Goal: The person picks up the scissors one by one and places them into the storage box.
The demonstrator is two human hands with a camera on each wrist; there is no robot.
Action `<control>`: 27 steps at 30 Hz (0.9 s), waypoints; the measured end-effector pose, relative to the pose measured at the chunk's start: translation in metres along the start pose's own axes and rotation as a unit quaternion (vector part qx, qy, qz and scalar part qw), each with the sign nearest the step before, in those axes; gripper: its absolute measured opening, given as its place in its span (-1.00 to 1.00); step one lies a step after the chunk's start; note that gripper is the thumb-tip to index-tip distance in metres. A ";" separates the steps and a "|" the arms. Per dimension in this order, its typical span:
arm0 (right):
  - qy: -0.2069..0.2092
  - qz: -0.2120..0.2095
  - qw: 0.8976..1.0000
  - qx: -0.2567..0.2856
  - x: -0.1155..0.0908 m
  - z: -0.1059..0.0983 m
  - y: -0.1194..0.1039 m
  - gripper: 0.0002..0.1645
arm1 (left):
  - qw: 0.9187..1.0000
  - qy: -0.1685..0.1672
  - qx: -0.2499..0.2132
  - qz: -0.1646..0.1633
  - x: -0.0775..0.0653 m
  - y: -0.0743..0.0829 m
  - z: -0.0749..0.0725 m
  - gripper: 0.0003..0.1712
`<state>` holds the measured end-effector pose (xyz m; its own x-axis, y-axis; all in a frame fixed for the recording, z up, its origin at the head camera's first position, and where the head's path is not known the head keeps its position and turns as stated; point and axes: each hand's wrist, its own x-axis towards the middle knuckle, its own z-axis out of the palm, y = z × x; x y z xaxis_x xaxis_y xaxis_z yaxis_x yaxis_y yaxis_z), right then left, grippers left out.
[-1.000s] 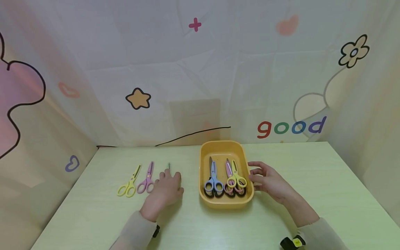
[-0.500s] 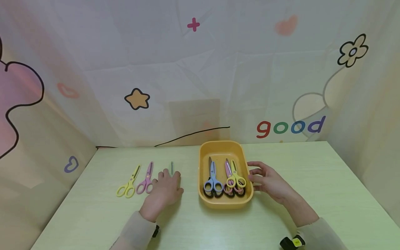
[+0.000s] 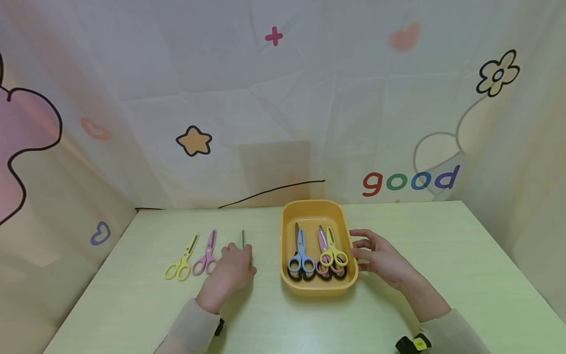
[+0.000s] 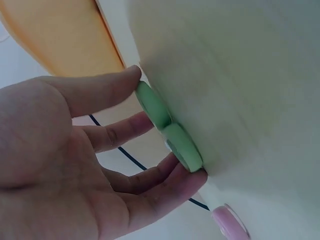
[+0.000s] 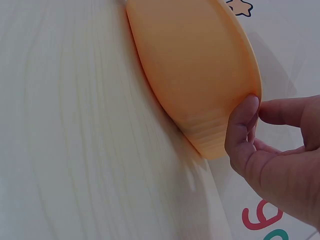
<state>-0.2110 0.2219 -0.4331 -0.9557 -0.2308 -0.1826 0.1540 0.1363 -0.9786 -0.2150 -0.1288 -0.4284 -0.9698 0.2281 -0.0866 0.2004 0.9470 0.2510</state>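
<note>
My left hand (image 3: 233,270) grips green scissors (image 3: 243,237) by the handles, thumb on one side and fingers on the other. In the left wrist view, the two green finger loops (image 4: 182,147) show between thumb and fingertips, close to the tabletop. Only the blade end is visible from the head. My right hand (image 3: 382,259) touches the outer right side of a yellow tray (image 3: 318,290) with its fingertips, the fingers loosely bent. In the tray lie blue scissors (image 3: 301,246), yellow scissors (image 3: 331,246) and pink scissors (image 3: 322,238), over dark-handled scissors (image 3: 295,274).
Left of my left hand, pink scissors (image 3: 209,255) and yellow scissors (image 3: 183,260) lie side by side on the pale table (image 3: 283,329). A printed curtain (image 3: 283,118) hangs behind the table's back edge.
My left fingers have drawn in around the green scissors, whose blades shifted slightly right earlier on. My right hand and the tray have stayed in place.
</note>
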 end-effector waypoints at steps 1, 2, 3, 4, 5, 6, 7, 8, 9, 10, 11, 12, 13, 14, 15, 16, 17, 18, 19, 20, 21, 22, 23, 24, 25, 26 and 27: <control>-0.001 0.000 1.000 0.001 0.000 0.000 0.000 -0.31 | 1.000 0.000 -0.008 -0.004 0.000 0.000 -0.001 -0.69; -0.001 -0.001 1.000 0.001 0.000 0.000 0.000 -0.31 | 1.000 -0.001 -0.014 -0.008 0.000 -0.001 -0.001 -0.70; -0.001 -0.001 1.000 0.001 0.000 0.000 0.000 -0.31 | 1.000 -0.001 -0.021 -0.012 0.001 -0.001 -0.001 -0.71; -0.002 -0.001 1.000 0.000 0.000 0.000 0.000 -0.31 | 1.000 -0.002 -0.026 -0.014 0.002 -0.002 -0.001 -0.72; -0.002 -0.001 1.000 0.000 0.000 0.000 0.000 -0.31 | 0.999 -0.003 -0.030 -0.018 0.003 -0.002 -0.001 -0.74; -0.003 -0.002 1.000 -0.001 0.000 0.000 0.000 -0.31 | 0.999 -0.003 -0.032 -0.018 0.003 -0.003 -0.001 -0.76; -0.003 -0.002 1.000 -0.001 0.000 -0.001 0.000 -0.31 | 0.999 -0.003 -0.032 -0.017 0.004 -0.003 -0.001 -0.77; -0.004 -0.003 1.000 -0.002 0.000 -0.001 0.001 -0.31 | 0.999 -0.002 -0.033 -0.015 0.005 -0.004 0.000 -0.77; -0.004 -0.004 1.000 -0.002 0.000 -0.001 0.001 -0.31 | 0.999 -0.001 -0.035 -0.014 0.005 -0.005 0.000 -0.77; -0.004 -0.005 1.000 -0.003 0.000 -0.001 0.001 -0.31 | 0.999 0.001 -0.037 -0.012 0.005 -0.005 0.001 -0.77; -0.005 -0.005 1.000 -0.003 0.000 -0.001 0.001 -0.31 | 0.999 0.002 -0.039 -0.010 0.005 -0.006 0.001 -0.77; -0.005 -0.006 1.000 -0.003 0.000 -0.001 0.001 -0.31 | 0.999 0.003 -0.042 -0.007 0.005 -0.006 0.001 -0.77; -0.005 -0.006 1.000 -0.003 0.000 -0.001 0.001 -0.31 | 0.999 0.005 -0.044 -0.005 0.004 -0.006 0.000 -0.76; -0.005 -0.006 1.000 -0.003 0.000 -0.001 0.001 -0.31 | 0.999 0.008 -0.046 -0.003 0.004 -0.005 0.000 -0.75; -0.005 -0.006 1.000 -0.003 0.000 -0.001 0.000 -0.31 | 0.999 0.011 -0.047 0.000 0.003 -0.005 0.000 -0.75; -0.006 -0.006 1.000 -0.004 0.000 -0.001 0.000 -0.31 | 0.999 0.014 -0.048 0.003 0.003 -0.005 -0.001 -0.74; -0.006 -0.006 1.000 -0.004 -0.001 -0.001 0.000 -0.31 | 0.999 0.020 -0.047 0.006 0.003 -0.004 -0.001 -0.74; -0.006 -0.006 1.000 -0.005 -0.001 0.000 0.000 -0.31 | 0.998 0.027 -0.048 0.010 0.003 -0.004 -0.001 -0.73; -0.006 -0.006 1.000 -0.005 -0.001 0.000 0.000 -0.31 | 0.998 0.034 -0.048 0.013 0.003 -0.004 -0.001 -0.73; -0.006 -0.006 1.000 -0.005 -0.001 0.000 0.000 -0.31 | 0.998 0.042 -0.048 0.018 0.004 -0.004 -0.001 -0.73; -0.007 -0.006 1.000 -0.005 -0.001 0.000 0.000 -0.31 | 0.997 0.050 -0.048 0.022 0.004 -0.003 0.000 -0.72; -0.007 -0.007 1.000 -0.006 -0.001 0.000 0.000 -0.31 | 0.997 0.058 -0.049 0.027 0.004 -0.003 0.000 -0.72; -0.007 -0.007 1.000 -0.006 -0.001 0.000 0.000 -0.31 | 0.996 0.066 -0.051 0.031 0.004 -0.002 0.000 -0.72; -0.007 -0.008 1.000 -0.006 -0.001 0.000 0.000 -0.31 | 0.995 0.074 -0.054 0.036 0.005 -0.002 0.000 -0.72; -0.007 -0.008 1.000 -0.006 -0.001 0.000 0.000 -0.32 | 0.994 0.082 -0.056 0.039 0.005 -0.001 0.001 -0.72; -0.008 -0.008 1.000 -0.006 0.000 0.000 0.000 -0.31 | 0.993 0.090 -0.057 0.043 0.005 -0.001 0.001 -0.72; -0.008 -0.008 1.000 -0.006 0.000 0.000 -0.001 -0.31 | 0.992 0.099 -0.059 0.047 0.006 0.000 0.001 -0.72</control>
<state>-0.2108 0.2223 -0.4325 -0.9538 -0.2489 -0.1685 0.1357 0.1438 -0.9803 -0.2204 -0.1277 -0.4298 -0.9584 0.2540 0.1301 0.2844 0.8883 0.3606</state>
